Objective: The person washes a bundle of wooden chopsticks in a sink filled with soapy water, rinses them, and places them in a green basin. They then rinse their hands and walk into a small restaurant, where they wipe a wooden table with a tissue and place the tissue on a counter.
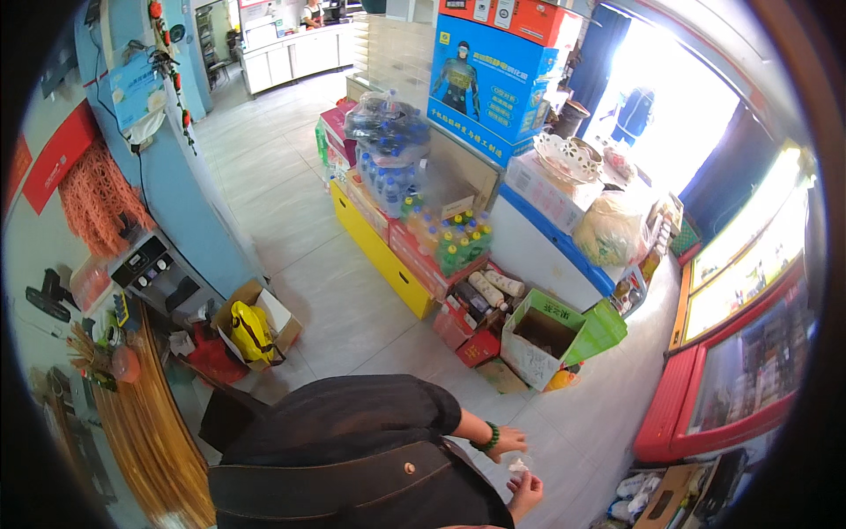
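My right hand [525, 490] is low in the view, its fingertips pinched on a small clear plastic item [518, 464] with something white in it. Whether that item is a bag or a small cup is too small to tell. Just above it is my left hand [507, 442], back of the hand up and fingers stretched to the right. A green bead bracelet [494, 436] circles the left wrist. Contact between the left fingers and the plastic cannot be made out. A black apron [344, 479] covers my body below both hands.
Beyond my hands, an open carton [540, 340] stands on the tiled floor [344, 317] beside stacked drink packs [456, 244]. Right of me is a red display fridge [674, 403]. A wooden tabletop [155, 423] is on the left. Far back, a person [312, 13] stands behind a counter.
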`<control>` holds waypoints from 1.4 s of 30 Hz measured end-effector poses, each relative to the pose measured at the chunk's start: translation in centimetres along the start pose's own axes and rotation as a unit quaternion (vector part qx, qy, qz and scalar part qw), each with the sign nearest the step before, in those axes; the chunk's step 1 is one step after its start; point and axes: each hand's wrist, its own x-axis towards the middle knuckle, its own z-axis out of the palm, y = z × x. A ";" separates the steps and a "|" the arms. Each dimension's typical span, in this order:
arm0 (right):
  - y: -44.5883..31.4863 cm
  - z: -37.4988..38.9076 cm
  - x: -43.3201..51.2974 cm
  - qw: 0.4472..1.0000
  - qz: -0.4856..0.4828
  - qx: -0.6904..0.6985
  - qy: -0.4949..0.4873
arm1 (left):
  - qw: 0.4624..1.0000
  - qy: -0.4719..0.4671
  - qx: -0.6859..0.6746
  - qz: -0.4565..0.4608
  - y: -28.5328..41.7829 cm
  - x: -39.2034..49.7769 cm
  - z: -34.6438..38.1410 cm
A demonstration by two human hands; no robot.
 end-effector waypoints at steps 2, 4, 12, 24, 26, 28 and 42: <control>0.0 2.4 0.8 0.999 -0.003 -0.014 -0.031 | 0.997 -0.031 -0.056 -0.053 -3.3 -2.0 0.5; -0.2 5.4 1.4 0.996 -0.011 -0.053 -0.078 | 0.987 -0.068 -0.068 -0.130 -6.3 -4.9 -0.1; -1.7 23.7 0.7 0.954 0.024 -0.090 -0.285 | 0.986 0.139 -0.064 -0.061 -10.1 -18.1 -12.0; -5.0 71.6 -5.2 0.830 -0.020 -0.193 -0.524 | 0.942 0.210 0.032 -0.261 -23.3 -48.5 -37.5; -5.4 79.7 -6.8 0.796 -0.038 -0.216 -0.565 | 0.909 0.259 0.080 -0.317 -25.1 -54.0 -40.4; -5.8 87.6 -8.3 0.747 -0.046 -0.229 -0.623 | 0.864 0.322 0.134 -0.364 -27.6 -59.3 -43.3; -5.2 145.1 -18.3 0.574 -0.006 -0.274 -0.772 | 0.507 0.438 0.160 -0.725 -48.1 -97.3 -64.5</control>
